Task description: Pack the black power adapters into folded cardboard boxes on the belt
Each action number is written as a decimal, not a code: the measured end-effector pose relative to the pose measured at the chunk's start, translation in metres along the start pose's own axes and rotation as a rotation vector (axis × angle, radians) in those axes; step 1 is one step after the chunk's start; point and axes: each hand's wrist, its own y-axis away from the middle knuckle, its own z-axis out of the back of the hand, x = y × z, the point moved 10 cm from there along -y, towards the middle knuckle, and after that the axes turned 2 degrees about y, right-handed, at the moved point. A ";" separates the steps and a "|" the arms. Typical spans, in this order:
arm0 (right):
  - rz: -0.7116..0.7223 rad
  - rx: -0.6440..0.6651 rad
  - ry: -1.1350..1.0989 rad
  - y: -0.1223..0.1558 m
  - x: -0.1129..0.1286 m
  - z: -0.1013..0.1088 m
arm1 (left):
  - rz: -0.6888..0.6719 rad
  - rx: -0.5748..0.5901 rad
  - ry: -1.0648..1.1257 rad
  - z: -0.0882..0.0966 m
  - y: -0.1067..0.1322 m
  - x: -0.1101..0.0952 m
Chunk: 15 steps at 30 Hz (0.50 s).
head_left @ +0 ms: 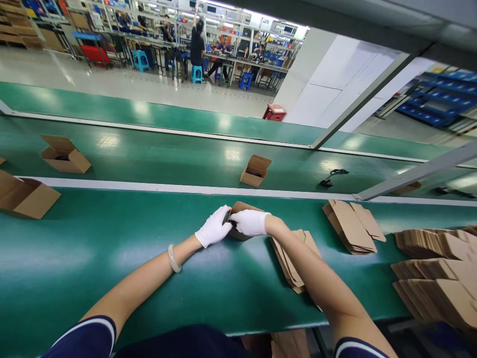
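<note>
My left hand (213, 226) and my right hand (249, 223), both in white gloves, meet over a small open cardboard box (242, 207) on the green conveyor belt (93, 248). Both hands grip the box, and a dark item (226, 218) shows between the fingers. Much of the box is hidden by the gloves. A pale bangle (174, 258) circles my left wrist. Under my right forearm lies a small stack of flat cardboard blanks (292, 257). Further right are a loose flat stack (350, 226) and taller piles of blanks (436, 276).
A second green belt (149, 154) runs beyond a pale metal rail (149, 185), carrying open cardboard boxes (255, 170) and a black cable (333, 176). Another open box (26, 195) sits at the left. Grey metal frame bars (421, 174) cross the upper right. Distant people (197, 44) work at benches.
</note>
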 end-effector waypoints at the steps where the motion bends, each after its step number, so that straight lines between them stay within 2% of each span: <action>1: 0.020 -0.010 -0.026 0.005 -0.001 0.001 | 0.009 0.001 0.008 0.000 0.000 0.002; 5: -0.065 -0.064 -0.082 0.010 -0.012 0.005 | 0.019 0.025 0.043 -0.002 -0.001 0.004; 9: -0.163 -0.059 -0.092 -0.003 -0.019 0.001 | 0.012 0.064 0.077 -0.003 0.000 0.003; 15: -0.264 -0.055 -0.147 -0.023 -0.027 -0.004 | 0.018 0.036 0.109 0.003 -0.001 0.010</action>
